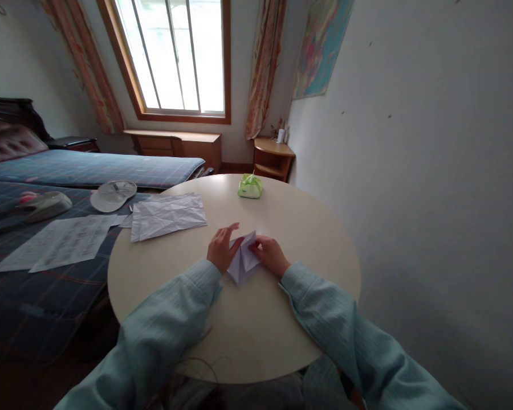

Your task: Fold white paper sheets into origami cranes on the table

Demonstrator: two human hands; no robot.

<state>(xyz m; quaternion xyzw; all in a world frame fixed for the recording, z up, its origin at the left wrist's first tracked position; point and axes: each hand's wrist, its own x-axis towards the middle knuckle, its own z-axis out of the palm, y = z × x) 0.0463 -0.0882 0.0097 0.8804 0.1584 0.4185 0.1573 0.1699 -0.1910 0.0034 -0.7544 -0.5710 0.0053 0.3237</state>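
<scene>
Over the near edge of the round table (316,250), the left sleeve (166,310) and the right sleeve (329,302) are being stretched inward. Near the table's middle, the folded white paper (240,273) is being handled between both hands, its flaps being raised at an angle. By the right hand (272,254), one flap is being pinched between thumb and curled fingers. At the left hand (223,248), the index finger is being lifted well apart from the thumb, which is being laid against the paper; whether a layer is being gripped underneath cannot be told.

A fold seems to be being shaped here. It would best be served if the near corner were being steadied against the table, the flap edges were being matched before any pressing, and each crease were being run outward from the centre with a light thumb, since thin paper is easily being skewed or torn when both sides are being pulled at once.

At the table's left far side, creased sheets (169,215) are being left spread; near its far edge, a green packet (250,187) is being supported upright.
</scene>
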